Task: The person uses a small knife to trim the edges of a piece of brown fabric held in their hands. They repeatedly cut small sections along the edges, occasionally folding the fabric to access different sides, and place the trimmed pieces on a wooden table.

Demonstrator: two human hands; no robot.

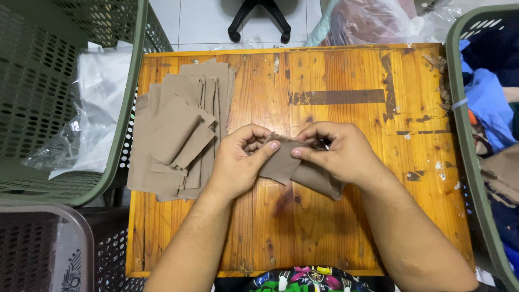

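Brown cloth piece (pixel 286 165) sits between both our hands, just above the middle of the wooden table (pixel 346 227). Left hand (pixel 238 162) pinches its left edge, thumb on top, other fingers curled under. Right hand (pixel 340 154) pinches the upper right part, thumb tip nearly meeting the left thumb; something small and dark shows at the right knuckles, can't tell what it is. Lower right corner of the cloth hangs free under the right palm and touches the tabletop.

Judgement on handling: cloth looks thin and limp, so we keep both pinches close to the edge and pull lightly apart to hold it flat; slack in the middle will wrinkle or shift the layers. Keep the thumbs near each other for control and let the table carry the loose corner.

Left of the left hand, touching its wrist side, lies a fanned stack of the same brown pieces (pixel 178 135), edges uneven. Further left stands a green basket (pixel 65 97) with clear plastic bags (pixel 97 108) inside. At the right edge another green basket (pixel 470 135) holds blue cloth (pixel 489 103). Near left there's a dark basket (pixel 48 249). Far side shows a chair base (pixel 259 21) on the floor.
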